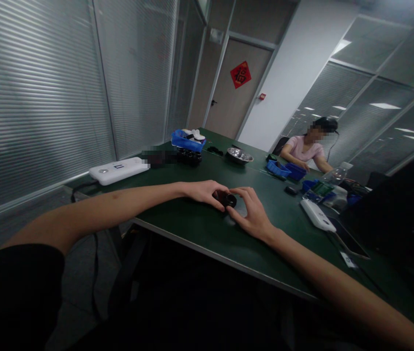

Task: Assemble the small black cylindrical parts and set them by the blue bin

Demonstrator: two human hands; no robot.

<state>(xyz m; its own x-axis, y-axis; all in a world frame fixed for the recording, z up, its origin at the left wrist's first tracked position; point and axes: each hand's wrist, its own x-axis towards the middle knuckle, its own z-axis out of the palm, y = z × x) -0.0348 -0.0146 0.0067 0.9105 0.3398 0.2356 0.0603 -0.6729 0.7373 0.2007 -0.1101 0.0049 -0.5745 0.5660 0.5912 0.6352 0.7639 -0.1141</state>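
Note:
A small black cylindrical part with a round opening [230, 200] is between my two hands, just above or on the green tabletop [177, 219]. My left hand [207, 192] curls around the dark part from the left, thumb below and fingers above. From the right, my right hand [252, 212] pinches its rim between thumb and forefinger. The fingers cover some of the part, so its full shape is hidden.
At the back left, a blue basket [188, 142] of white pieces stands behind several black parts [189, 157]. A metal bowl [240, 156] sits farther back. To the right are blue bins [278, 168], a plastic bottle [329, 184], a white device [317, 215] and a seated person [305, 148].

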